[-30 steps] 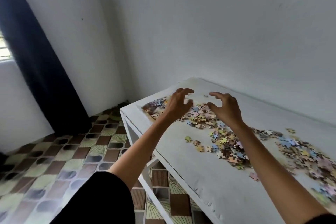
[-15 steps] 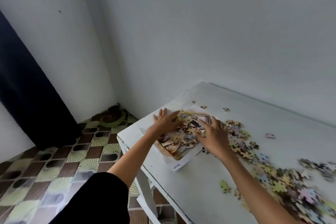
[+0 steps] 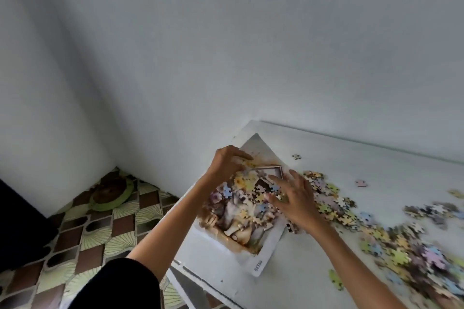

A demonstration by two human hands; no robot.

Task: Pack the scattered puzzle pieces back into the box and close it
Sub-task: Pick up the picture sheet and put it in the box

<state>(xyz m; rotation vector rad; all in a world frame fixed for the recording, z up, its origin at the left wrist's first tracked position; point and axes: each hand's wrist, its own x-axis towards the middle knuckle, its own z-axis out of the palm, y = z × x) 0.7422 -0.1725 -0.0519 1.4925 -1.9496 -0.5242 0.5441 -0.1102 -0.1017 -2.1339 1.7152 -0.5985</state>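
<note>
A printed picture sheet (image 3: 258,262) with a white border lies flat at the left end of the white table (image 3: 288,286). Several pastel puzzle pieces (image 3: 247,184) lie on it. My left hand (image 3: 228,163) hovers over the sheet's far corner with its fingers curled; whether it holds pieces is unclear. My right hand (image 3: 295,199) is spread palm-down over pieces at the sheet's right edge. A long band of scattered pieces (image 3: 334,206) runs rightward across the table into a blurred heap (image 3: 414,256). No box is visible.
Single pieces lie apart: one near the wall (image 3: 296,157), a pink one (image 3: 361,182) and a green one (image 3: 336,279). The table meets the wall at its far side; its left edge drops to a tiled floor with a green round cushion (image 3: 110,193) and a dark curtain (image 3: 15,221).
The view has swung left and closer to the picture sheet. Both hands came down from mid-air onto it; the left hand has since lifted to its far corner and the right has spread over the pieces.
</note>
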